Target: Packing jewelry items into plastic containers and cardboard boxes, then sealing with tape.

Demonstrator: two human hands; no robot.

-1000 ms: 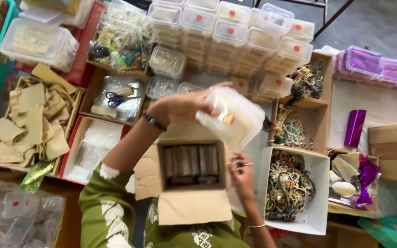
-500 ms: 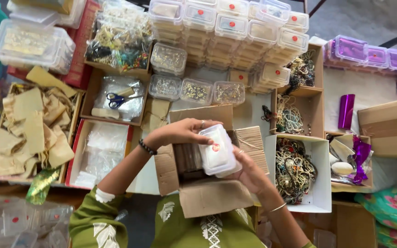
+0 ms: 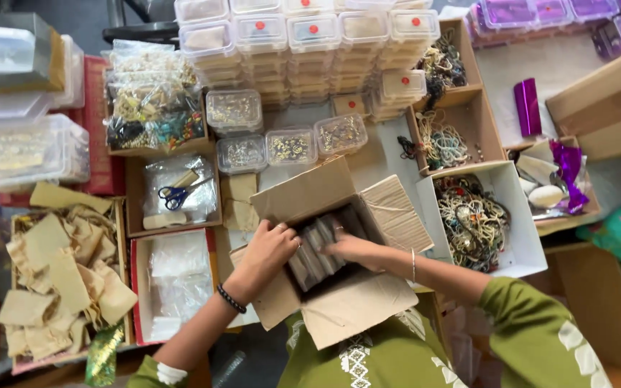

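Observation:
An open cardboard carton (image 3: 397,215) sits in front of me with its flaps spread. Several clear plastic boxes (image 3: 321,251) stand on edge in a row inside it. My left hand (image 3: 267,251), with a black bead bracelet on the wrist, curls its fingers over the left end of that row at the carton's wall. My right hand (image 3: 353,248), with a thin bangle on the wrist, lies flat on the tops of the boxes from the right, fingers stretched out.
Stacks of lidded clear boxes (image 3: 303,50) stand at the back. Small tubs of beads (image 3: 289,147) lie behind the carton. A white box of necklaces (image 3: 526,244) is at the right. Blue scissors (image 3: 174,195) and beige pouches (image 3: 59,273) lie at the left.
A clear lidded box that both hands held up above the carton has gone down into it. Both hands now rest on the packed row inside.

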